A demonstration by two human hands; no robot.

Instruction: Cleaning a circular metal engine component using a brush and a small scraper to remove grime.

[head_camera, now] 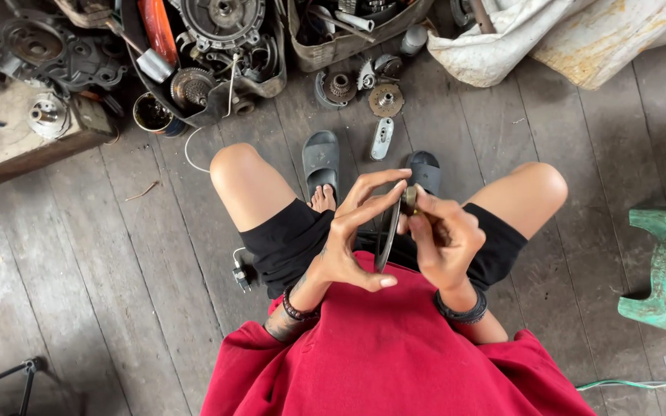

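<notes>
No labels, signs or screens in view. Only packaging-type items: two sacks on the plank floor [117, 254] at its far right corner. White woven sack [487, 46], crumpled and bulging, lies just right of the metal parts bin. Touching it on the right, a dirty cream-yellow sack [603, 42], flatter, stained, runs off the top edge. Any print on either is too faint to tell. No boxes, no wrappers.
</notes>
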